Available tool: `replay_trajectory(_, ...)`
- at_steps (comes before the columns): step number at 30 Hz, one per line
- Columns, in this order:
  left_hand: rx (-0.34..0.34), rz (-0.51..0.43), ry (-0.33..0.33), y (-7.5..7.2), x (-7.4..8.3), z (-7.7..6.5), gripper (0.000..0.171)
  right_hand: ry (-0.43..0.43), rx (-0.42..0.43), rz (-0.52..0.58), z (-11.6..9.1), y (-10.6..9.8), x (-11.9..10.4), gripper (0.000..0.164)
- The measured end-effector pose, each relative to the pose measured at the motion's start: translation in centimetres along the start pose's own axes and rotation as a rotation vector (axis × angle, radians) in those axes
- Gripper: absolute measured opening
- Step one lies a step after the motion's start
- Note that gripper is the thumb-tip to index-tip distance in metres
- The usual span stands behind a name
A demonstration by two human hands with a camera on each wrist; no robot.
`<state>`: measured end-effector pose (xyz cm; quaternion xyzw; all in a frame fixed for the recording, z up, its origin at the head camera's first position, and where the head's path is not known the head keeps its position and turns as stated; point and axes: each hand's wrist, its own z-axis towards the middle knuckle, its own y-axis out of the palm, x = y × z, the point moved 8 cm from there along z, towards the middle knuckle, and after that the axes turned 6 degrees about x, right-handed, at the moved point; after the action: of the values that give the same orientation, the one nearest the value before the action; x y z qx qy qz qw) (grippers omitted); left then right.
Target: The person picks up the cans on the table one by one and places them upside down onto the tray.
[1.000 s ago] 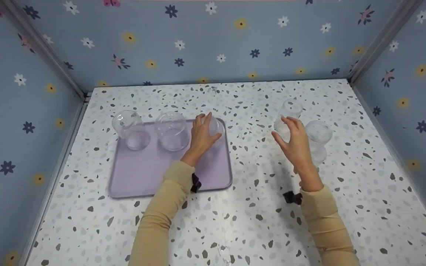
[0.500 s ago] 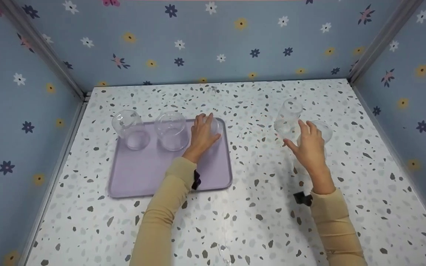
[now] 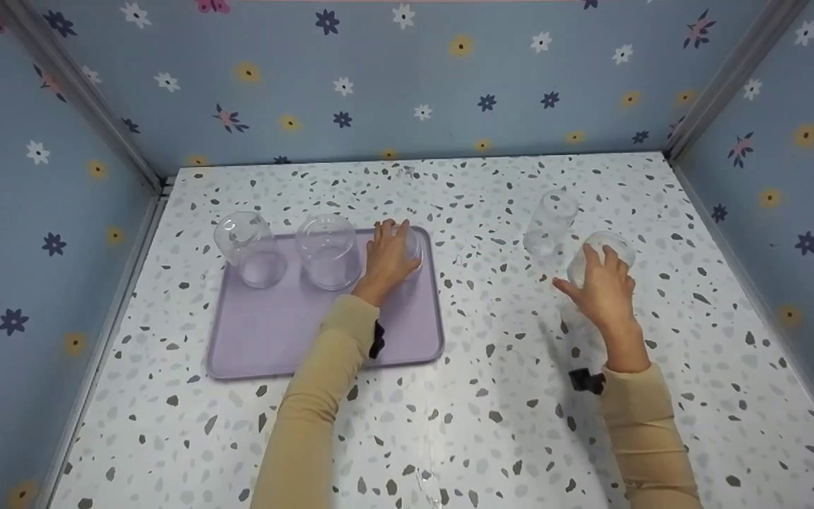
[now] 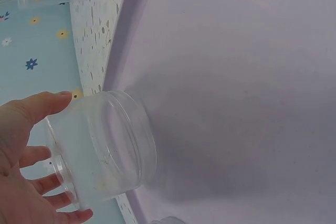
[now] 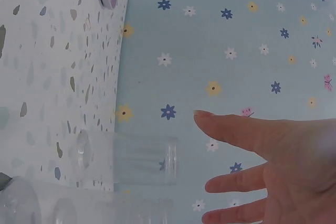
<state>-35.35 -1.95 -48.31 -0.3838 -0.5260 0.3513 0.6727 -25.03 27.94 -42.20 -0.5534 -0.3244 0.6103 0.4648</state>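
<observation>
My left hand (image 3: 386, 260) is at the back right corner of a lilac tray (image 3: 273, 346). Its thumb and fingers hold the end of a wide clear jar (image 4: 100, 150), whose rim end faces the tray in the left wrist view. Over at the right, my right hand (image 3: 603, 290) is spread over another clear jar (image 3: 615, 247), partly covering it. Nothing shows between its thumb and fingers in the right wrist view. Left of that hand stands a narrow clear jar (image 3: 552, 223), also visible as a see-through cylinder in the right wrist view.
Two more clear jars stand on the tray's back left part, a left one (image 3: 262, 265) and a wider one (image 3: 329, 251). The speckled tabletop (image 3: 492, 452) spans between flowered walls (image 3: 407, 78) at the back and both sides.
My right hand has moved right and slightly toward me, from beside the narrow jar to the jar at its right. My left hand has shifted only slightly at its jar.
</observation>
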Motion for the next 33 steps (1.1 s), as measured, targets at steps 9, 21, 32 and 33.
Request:
replay_trajectory(9,-0.036,0.064,0.002,0.4,0.0,0.2,0.071,0.053,-0.071,-0.021,-0.4,0.7,1.4,0.075)
replay_trajectory(21,-0.022,0.091,0.046,0.6,0.5,0.0,0.070,0.084,-0.164,-0.029,-0.7,1.8,2.4,0.069)
replay_trajectory(32,-0.048,0.109,0.044,0.8,0.5,0.1,0.072,0.081,-0.148,-0.008,-0.8,1.6,2.7,0.055)
replay_trajectory(33,-0.048,0.111,0.046,0.8,0.5,0.1,0.072,0.079,-0.145,-0.007,-0.9,1.6,2.7,0.054)
